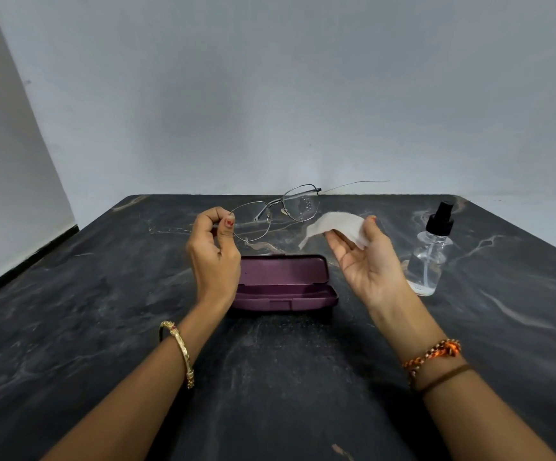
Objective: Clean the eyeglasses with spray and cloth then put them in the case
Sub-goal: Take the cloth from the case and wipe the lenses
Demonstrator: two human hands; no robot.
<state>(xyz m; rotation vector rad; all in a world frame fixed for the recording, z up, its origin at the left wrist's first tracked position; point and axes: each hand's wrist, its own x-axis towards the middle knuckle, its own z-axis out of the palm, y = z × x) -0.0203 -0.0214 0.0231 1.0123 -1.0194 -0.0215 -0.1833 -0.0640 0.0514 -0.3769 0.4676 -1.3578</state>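
Note:
My left hand (212, 247) pinches the left rim of thin metal-framed eyeglasses (280, 211) and holds them up above the table, temples unfolded. Droplets sit on the right lens. My right hand (366, 257) is palm up just right of the glasses and holds a small white cloth (336, 227) between thumb and fingers. The cloth hangs close to the right lens without touching it. A purple eyeglass case (286, 284) lies open on the table below and between my hands. A clear spray bottle (431, 254) with a black nozzle stands upright to the right of my right hand.
Everything rests on a dark marbled table (104, 327) pushed against a pale wall (270, 94). The table's left edge runs along a second wall.

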